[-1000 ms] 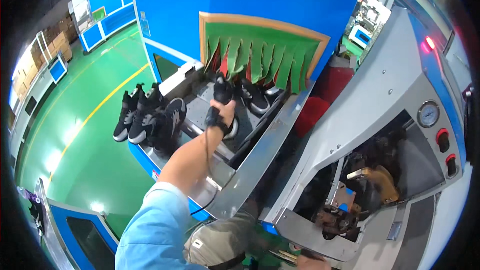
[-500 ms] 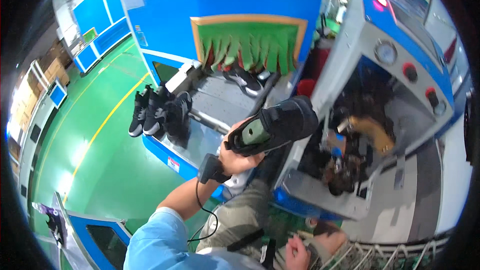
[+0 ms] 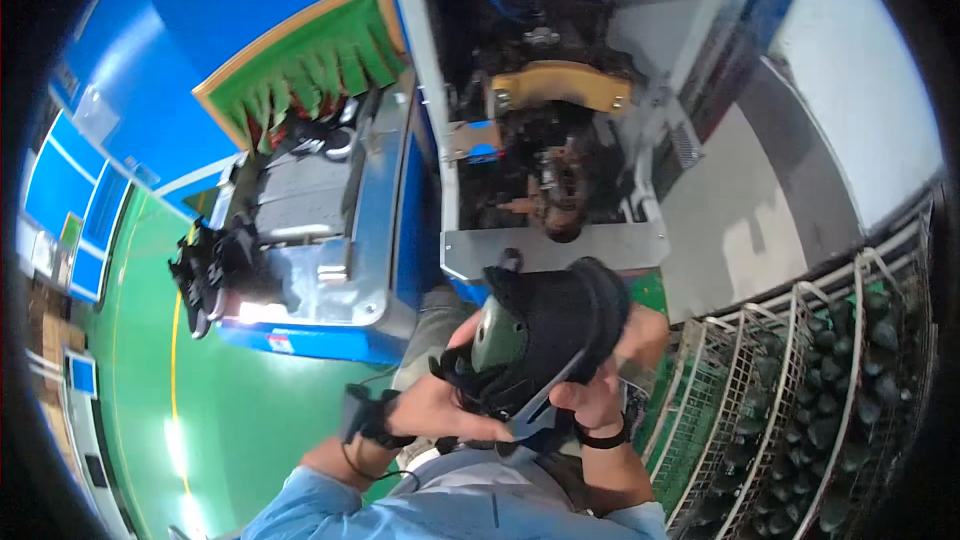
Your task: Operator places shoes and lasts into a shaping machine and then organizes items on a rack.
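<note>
A black shoe (image 3: 555,325) with a green shoe last (image 3: 497,335) inside it is held in front of my body. My left hand (image 3: 450,405) grips its left side, the thumb lying along the lower edge near a grey strip. On the other side my right hand (image 3: 597,400) holds the shoe, with some fingers hidden behind it. Beyond the shoe stands a machine (image 3: 550,250) with a grey front plate, a yellow curved clamp (image 3: 565,87) and a dark, worn metal form (image 3: 562,190) inside its opening.
To the left, a conveyor (image 3: 310,195) comes out from under a green strip curtain (image 3: 300,65), with a black shoe (image 3: 325,135) on it. More dark shoes (image 3: 205,280) stand at its near left corner. A wire rack (image 3: 720,410) of dark lasts is at my right.
My view has turned right towards the machine. The shoe has come closer to my body, and my right hand has risen to hold it together with my left.
</note>
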`<state>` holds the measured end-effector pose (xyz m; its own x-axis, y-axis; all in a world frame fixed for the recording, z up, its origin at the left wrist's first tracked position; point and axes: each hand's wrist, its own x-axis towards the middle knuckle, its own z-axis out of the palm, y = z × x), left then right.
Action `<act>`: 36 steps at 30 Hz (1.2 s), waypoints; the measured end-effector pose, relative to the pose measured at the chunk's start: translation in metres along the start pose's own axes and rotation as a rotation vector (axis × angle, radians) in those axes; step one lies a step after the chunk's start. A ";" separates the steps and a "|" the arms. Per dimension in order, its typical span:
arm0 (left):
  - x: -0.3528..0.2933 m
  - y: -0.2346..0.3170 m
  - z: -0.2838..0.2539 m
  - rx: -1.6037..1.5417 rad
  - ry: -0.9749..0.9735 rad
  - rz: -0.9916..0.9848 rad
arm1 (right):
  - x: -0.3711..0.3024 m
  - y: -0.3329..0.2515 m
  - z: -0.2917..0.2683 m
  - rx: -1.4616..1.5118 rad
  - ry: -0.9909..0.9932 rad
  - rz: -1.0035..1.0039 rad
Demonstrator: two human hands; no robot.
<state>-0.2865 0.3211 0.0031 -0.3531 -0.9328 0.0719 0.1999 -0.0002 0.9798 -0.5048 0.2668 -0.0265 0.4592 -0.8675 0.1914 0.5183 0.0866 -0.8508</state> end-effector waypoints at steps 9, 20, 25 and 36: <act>0.022 -0.041 -0.025 0.788 -0.481 -0.192 | -0.064 0.021 -0.065 0.149 0.294 0.708; 0.050 0.003 -0.018 -0.140 0.115 -0.217 | 0.116 -0.139 0.006 -0.782 0.241 -0.131; 0.096 -0.001 -0.040 -0.287 0.238 -0.181 | 0.196 -0.159 0.029 -1.228 0.224 -0.011; 0.124 -0.032 -0.066 -0.547 0.345 -0.249 | 0.288 -0.136 0.029 -1.933 0.015 0.227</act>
<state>-0.2768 0.1815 -0.0311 -0.1551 -0.9428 -0.2952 0.6151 -0.3260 0.7179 -0.4220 0.0192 0.1587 0.3819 -0.9239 0.0236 -0.9104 -0.3805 -0.1623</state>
